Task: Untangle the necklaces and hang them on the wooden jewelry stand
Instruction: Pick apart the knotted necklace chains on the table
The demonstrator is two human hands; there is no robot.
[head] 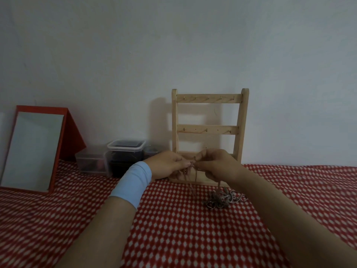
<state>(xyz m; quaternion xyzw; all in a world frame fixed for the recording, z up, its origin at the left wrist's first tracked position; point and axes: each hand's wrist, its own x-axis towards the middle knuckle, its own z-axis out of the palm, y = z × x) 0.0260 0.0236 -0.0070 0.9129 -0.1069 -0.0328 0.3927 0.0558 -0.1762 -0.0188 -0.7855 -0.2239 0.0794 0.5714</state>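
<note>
grip: left hand (167,165) and right hand (216,165) each pinch fine chain at the fingertips.
necklaces (222,198): strands hang to a tangled heap on the cloth (173,229), near its far edge, before the wooden jewelry stand (209,98).
handling: we judge them light, limp, slippery; hold beside the knot.
stand material: pale wood, hooks bare.

No writing, label, brand, number or sign can be read. The wooden stand (209,130) just behind the left hand (166,165) and right hand (216,165), the plastic boxes (125,147) beyond the left hand, and the red-framed mirror (32,149) farther to its left show only plain surfaces.
</note>
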